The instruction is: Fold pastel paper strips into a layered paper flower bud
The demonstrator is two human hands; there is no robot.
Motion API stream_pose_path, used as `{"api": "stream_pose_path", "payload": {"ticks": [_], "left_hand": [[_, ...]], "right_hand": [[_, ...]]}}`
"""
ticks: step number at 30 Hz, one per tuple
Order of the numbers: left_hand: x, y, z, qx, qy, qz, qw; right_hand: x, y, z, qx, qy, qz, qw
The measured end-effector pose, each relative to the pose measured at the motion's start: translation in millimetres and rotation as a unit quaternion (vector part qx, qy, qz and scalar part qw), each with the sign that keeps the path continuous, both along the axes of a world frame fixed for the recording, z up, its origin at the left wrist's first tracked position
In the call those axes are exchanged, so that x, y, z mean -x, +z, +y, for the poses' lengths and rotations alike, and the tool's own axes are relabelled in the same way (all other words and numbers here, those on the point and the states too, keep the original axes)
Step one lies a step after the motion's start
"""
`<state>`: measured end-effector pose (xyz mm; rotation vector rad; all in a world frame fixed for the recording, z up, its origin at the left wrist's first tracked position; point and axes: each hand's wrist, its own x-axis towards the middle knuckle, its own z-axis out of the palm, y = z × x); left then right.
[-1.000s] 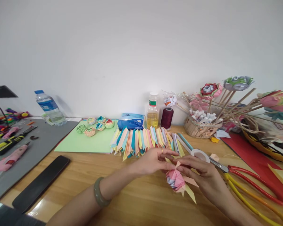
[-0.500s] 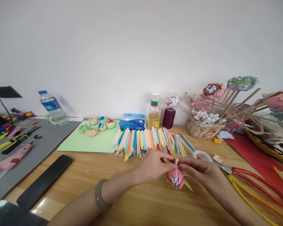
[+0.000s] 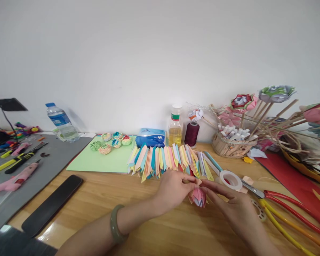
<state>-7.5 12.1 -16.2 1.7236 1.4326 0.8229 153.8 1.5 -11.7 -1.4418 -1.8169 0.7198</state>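
Left hand (image 3: 173,189) and right hand (image 3: 232,204): fingers pinching flower (image 3: 198,197). Tape (image 3: 239,182) right of flower, strips (image 3: 160,160) behind it.

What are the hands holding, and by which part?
The left hand and right hand hold a pink paper flower by its far edge, beside a peach tip.

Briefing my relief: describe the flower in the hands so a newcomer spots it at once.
On the wooden desk lies a row of folded papers. In front of it, towards its right end, the left hand and right hand converge. Between them is the flower, pink with some pale petals, the only flower held.
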Motion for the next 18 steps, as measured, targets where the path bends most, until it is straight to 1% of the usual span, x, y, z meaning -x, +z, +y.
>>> {"api": "stream_pose_path", "payload": {"ticks": [2,5,7,9,10,12,15,16,18], "left_hand": [[-1,-0.2,0,0.003,0.013,0.000,1.000],[-2,-0.6,-1,0.007,0.028,-0.008,1.000],[-3,-1.7,-1,0.005,0.028,-0.021,0.999],[-3,-3.4,-1,0.007,0.027,-0.036,0.999],[-3,-4.3,0,0.016,0.023,-0.050,0.998],[-3,-5.3,1,0.043,0.012,-0.093,0.995],[-2,-3.9,5,0.078,-0.030,-0.146,0.986],[-2,-2.9,6,0.083,-0.037,-0.153,0.984],[-1,-1.0,8,0.080,-0.029,-0.153,0.985]], "right_hand": [[-1,-2.7,0,0.008,-0.005,0.009,1.000],[-1,-7.1,1,0.032,0.004,0.033,0.999],[1,-10.4,2,0.060,0.015,0.069,0.996],[2,-13.5,1,0.090,0.021,0.125,0.988],[3,-14.7,1,0.110,0.035,0.151,0.982],[5,-16.1,0,0.131,0.041,0.187,0.973],[6,-15.0,-1,0.153,0.048,0.236,0.958],[6,-14.2,-1,0.161,0.052,0.253,0.952],[6,-12.3,0,0.171,0.054,0.282,0.942]]}}
